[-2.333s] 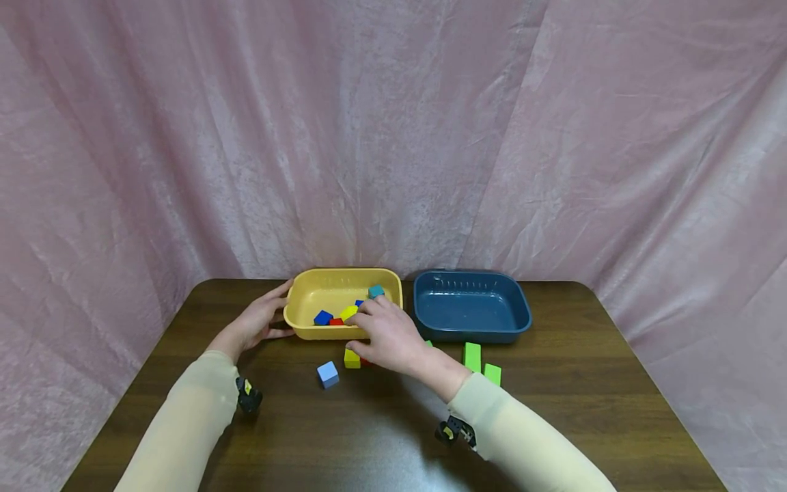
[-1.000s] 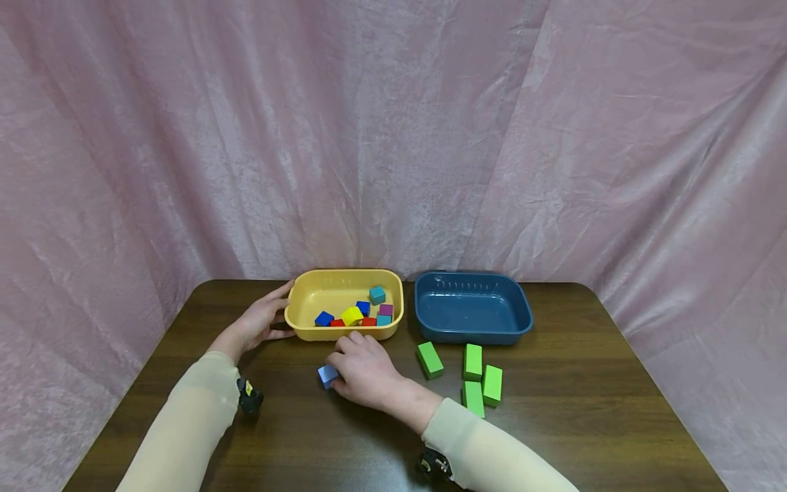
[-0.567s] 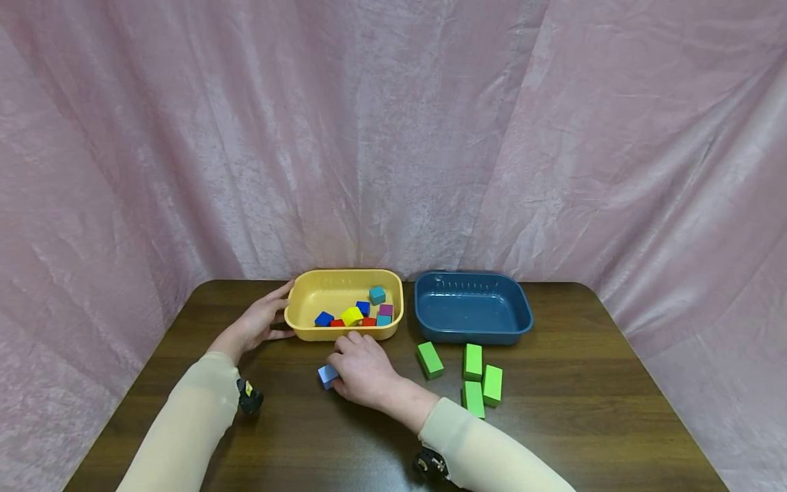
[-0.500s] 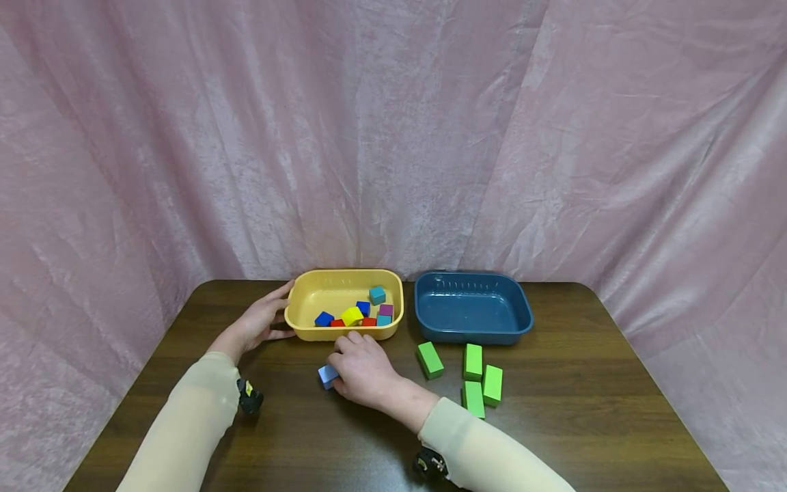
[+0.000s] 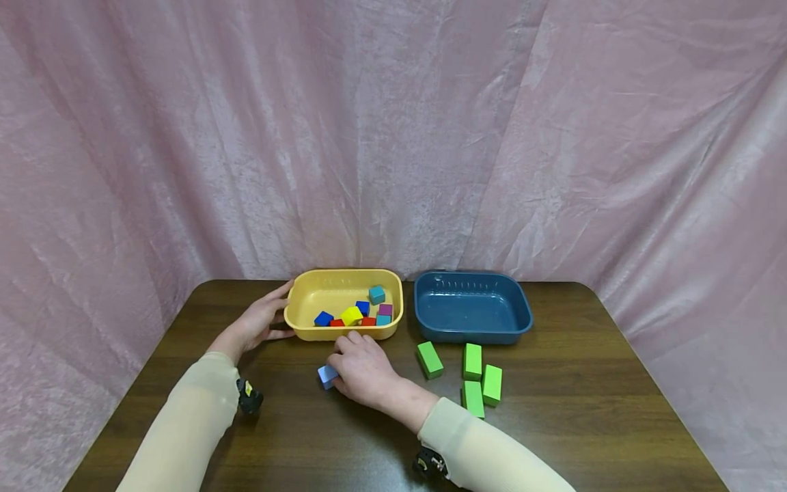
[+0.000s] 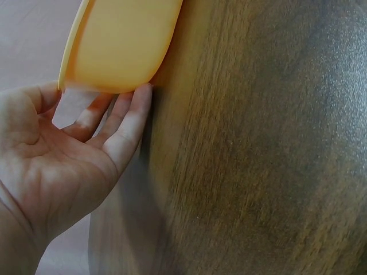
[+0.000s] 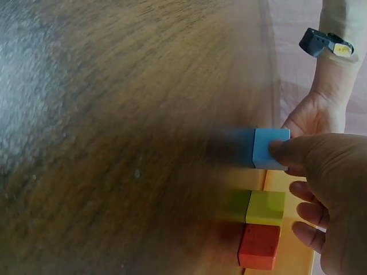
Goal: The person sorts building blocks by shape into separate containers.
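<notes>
We see the left hand [image 5: 260, 318] with its fingers extended against the end wall of a yellow plastic tray [image 5: 320, 298], probably to keep it from sliding. The right hand [image 5: 364, 371] is narrowed onto a light blue cube [image 7: 265, 141]: we make out the thumb on one face, and we suppose the fingers back it from the hidden side. That cube is at the wooden table [image 5: 565, 410], in front of the tray; we cannot tell whether it is raised. A yellow cube [image 7: 266, 207] and a red cube [image 7: 260, 246] sit side by side near the tray, screened from the head view by the hand. Small coloured cubes [image 5: 352, 316] gather mostly along the tray's near side, perhaps because that is the easier side to reach. We find four light green oblong blocks [image 5: 473, 362] before a dark blue plastic tray [image 5: 470, 314], apart from the cubes, as though grouped by shape.
</notes>
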The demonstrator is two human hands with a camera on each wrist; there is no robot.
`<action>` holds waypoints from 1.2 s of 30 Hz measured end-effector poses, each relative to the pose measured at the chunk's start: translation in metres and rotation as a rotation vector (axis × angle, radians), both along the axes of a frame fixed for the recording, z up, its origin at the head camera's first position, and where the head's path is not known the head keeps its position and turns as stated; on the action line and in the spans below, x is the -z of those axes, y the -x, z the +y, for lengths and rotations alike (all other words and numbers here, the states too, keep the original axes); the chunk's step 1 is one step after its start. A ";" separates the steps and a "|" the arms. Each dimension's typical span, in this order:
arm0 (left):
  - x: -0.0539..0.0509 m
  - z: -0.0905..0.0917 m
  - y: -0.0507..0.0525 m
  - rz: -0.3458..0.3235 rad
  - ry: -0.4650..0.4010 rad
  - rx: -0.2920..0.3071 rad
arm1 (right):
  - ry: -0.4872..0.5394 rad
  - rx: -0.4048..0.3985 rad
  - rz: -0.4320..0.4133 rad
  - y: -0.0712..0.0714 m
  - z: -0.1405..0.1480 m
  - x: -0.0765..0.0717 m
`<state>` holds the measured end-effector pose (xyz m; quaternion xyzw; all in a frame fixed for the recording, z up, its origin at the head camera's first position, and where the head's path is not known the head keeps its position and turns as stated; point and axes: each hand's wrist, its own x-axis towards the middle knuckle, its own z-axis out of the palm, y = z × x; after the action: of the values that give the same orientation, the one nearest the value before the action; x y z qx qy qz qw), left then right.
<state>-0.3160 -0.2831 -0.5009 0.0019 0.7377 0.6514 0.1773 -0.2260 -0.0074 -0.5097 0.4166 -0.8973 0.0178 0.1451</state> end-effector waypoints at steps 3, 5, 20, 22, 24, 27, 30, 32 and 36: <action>0.000 -0.001 0.000 0.001 0.002 0.002 | 0.002 -0.006 -0.002 0.000 0.000 0.000; 0.000 -0.001 0.000 0.001 0.002 0.003 | 0.005 -0.009 -0.003 0.000 0.000 0.001; 0.000 -0.002 0.001 -0.001 -0.012 0.010 | 0.106 -0.011 -0.031 -0.001 0.008 -0.014; 0.000 -0.002 0.001 0.000 -0.011 0.013 | 0.116 -0.013 -0.034 -0.002 0.009 -0.019; 0.000 -0.002 0.001 0.000 -0.010 0.014 | 0.130 -0.015 -0.042 -0.003 0.011 -0.023; 0.001 -0.002 0.002 0.000 -0.008 0.012 | 0.144 -0.009 -0.059 -0.004 0.013 -0.028; 0.001 -0.001 0.002 0.003 -0.007 0.012 | 0.154 -0.001 -0.056 -0.003 0.015 -0.032; 0.002 -0.001 0.001 0.004 -0.007 0.011 | 0.162 0.005 -0.052 -0.003 0.017 -0.035; 0.002 0.000 0.001 0.003 -0.006 0.010 | 0.184 0.010 -0.043 -0.002 0.021 -0.042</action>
<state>-0.3169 -0.2833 -0.5027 0.0071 0.7359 0.6528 0.1793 -0.2243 0.0140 -0.4675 0.3967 -0.8968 0.1083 0.1635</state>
